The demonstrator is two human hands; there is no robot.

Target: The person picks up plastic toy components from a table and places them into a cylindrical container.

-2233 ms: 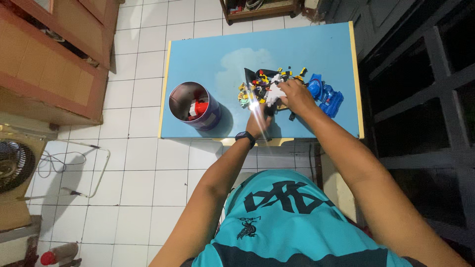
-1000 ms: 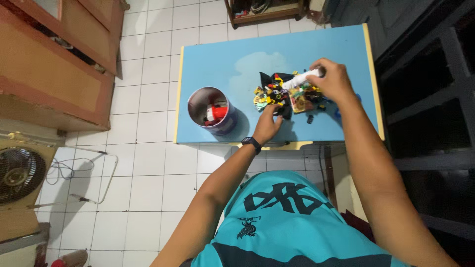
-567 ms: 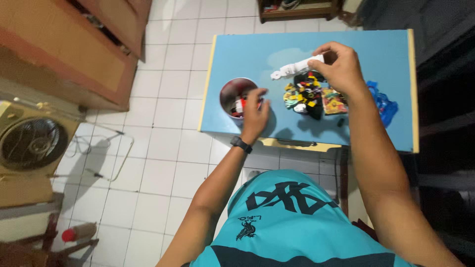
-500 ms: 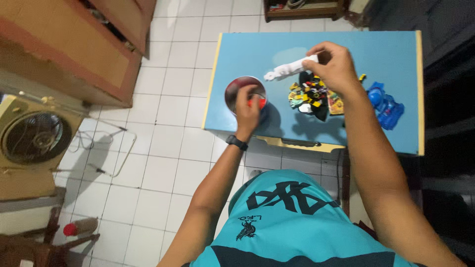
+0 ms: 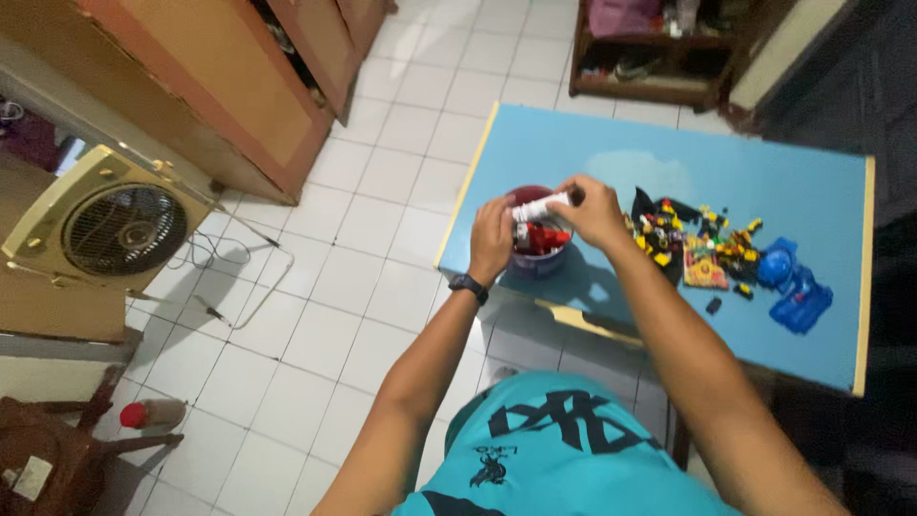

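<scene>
Big blue counter bearing everything. Round tin near its left edge, mouth up to take toys. Heap of small toy bits and blue toy lying further right. Right hand, fingers clamped on white toy, right above tin. Left hand against tin's rim, likely steadying; fingers' state unclear.

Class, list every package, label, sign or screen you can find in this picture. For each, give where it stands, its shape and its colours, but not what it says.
Printed card: flat, roughly square, yellow and red, among the small toy pieces on the blue table.
Round tin: a purple wrap around its wall, near the table's edge, under both hands.
Pale tag: small, rectangular, on a dark object at the lower left.
No signs or screens.
</scene>
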